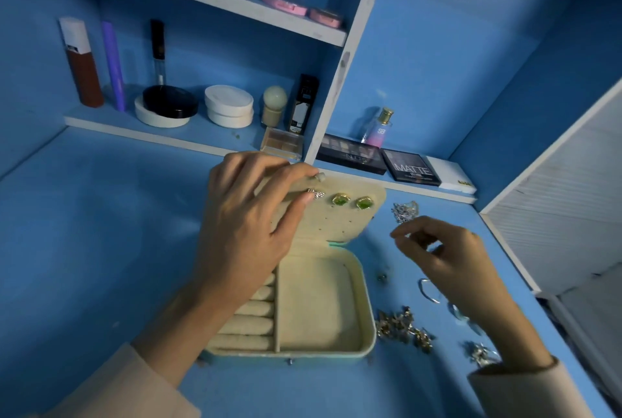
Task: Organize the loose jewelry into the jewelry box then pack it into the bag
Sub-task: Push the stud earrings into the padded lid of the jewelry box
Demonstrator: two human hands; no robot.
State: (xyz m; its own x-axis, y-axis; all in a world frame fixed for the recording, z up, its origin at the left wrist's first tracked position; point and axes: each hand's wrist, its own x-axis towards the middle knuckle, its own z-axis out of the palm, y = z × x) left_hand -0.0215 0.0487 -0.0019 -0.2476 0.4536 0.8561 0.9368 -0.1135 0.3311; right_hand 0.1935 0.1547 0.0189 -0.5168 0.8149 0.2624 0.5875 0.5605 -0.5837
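Note:
The cream jewelry box (365,286) lies open on the blue desk, its lid panel (340,226) tilted back. Two green earrings (351,201) are pinned in the lid, with a silver earring (316,194) to their left. My left hand (245,226) grips the lid's upper left edge, thumb beside the silver earring. My right hand (447,256) hovers to the right of the box, fingertips pinched together; I cannot tell what they hold. Loose jewelry lies on the desk: a silver piece (405,210), a gold cluster (402,325), a bangle (425,289) and a silver piece (481,353).
A low shelf behind the box carries compacts (229,105), bottles, a perfume (378,128) and eyeshadow palettes (414,167). A white vertical divider (336,81) stands behind the lid. A white panel (555,202) borders the desk on the right.

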